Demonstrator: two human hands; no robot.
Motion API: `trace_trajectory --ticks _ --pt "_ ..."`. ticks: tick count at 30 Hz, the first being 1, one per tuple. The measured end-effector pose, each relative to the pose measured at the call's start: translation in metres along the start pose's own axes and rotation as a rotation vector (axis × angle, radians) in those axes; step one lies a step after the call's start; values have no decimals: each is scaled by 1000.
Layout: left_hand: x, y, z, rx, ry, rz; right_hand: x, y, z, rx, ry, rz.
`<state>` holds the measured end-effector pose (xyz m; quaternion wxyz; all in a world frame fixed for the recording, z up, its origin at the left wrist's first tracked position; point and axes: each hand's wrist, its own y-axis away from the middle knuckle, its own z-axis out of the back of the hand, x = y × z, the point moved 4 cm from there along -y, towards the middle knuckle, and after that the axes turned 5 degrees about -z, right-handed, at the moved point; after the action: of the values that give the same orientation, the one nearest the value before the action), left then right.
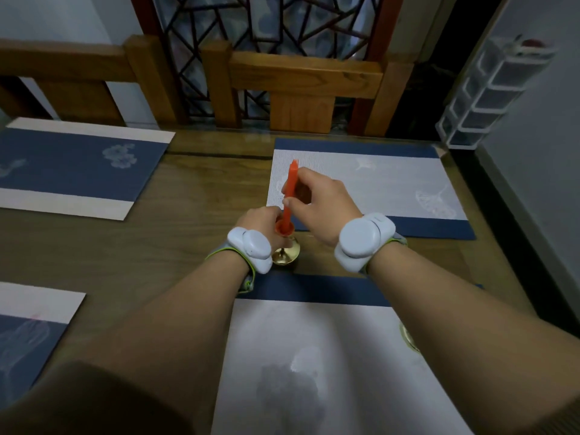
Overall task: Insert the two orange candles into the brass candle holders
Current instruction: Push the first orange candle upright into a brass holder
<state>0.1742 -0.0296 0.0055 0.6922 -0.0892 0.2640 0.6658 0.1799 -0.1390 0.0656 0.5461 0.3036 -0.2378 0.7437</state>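
Note:
An orange candle (290, 186) stands almost upright, its lower end inside the cup of a brass candle holder (286, 253) on the wooden table. My right hand (317, 199) pinches the candle's upper half. My left hand (259, 219) is closed around the holder's top, just under the candle's orange base. The holder's round brass foot rests on the wood between two placemats. A second brass holder (408, 337) shows only as a rim beside my right forearm, on the near placemat. No second candle is visible.
Blue and white placemats lie at far right (392, 183), near centre (314, 356), far left (62, 164) and near left (25, 324). Two wooden chair backs (301, 73) stand at the table's far edge. A white drawer unit (489, 95) sits by the right wall.

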Motion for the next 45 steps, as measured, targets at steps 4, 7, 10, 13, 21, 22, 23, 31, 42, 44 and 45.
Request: trace_trajectory --ticks 4,7,10,13,21,22,23,31,42,44,45 --pt "0 -13 -7 13 7 29 -12 -13 -2 25 -2 2" --pt "2 -20 -12 10 9 47 -20 -21 -7 47 2 -4" --pt "1 -21 -12 -7 15 54 -21 -26 -10 52 -22 7" --pt "1 -22 -12 1 22 74 -20 -30 -14 70 -35 25" --pt "10 -26 -15 -24 40 59 -24 -33 -17 71 -23 30" --pt "11 -27 -16 -26 47 54 -24 -33 -17 66 -20 35" --pt "11 -27 -16 -27 52 51 -24 -33 -17 62 -17 38" --pt "13 -29 -18 -21 11 58 -27 -34 -20 87 -14 35" --pt "17 -26 -22 29 -36 58 -34 -34 -22 97 -31 3" --pt "18 -25 -22 32 -20 66 -32 -33 -22 100 -17 9" --pt "18 -25 -22 26 -8 69 -32 -33 -22 100 -5 15"
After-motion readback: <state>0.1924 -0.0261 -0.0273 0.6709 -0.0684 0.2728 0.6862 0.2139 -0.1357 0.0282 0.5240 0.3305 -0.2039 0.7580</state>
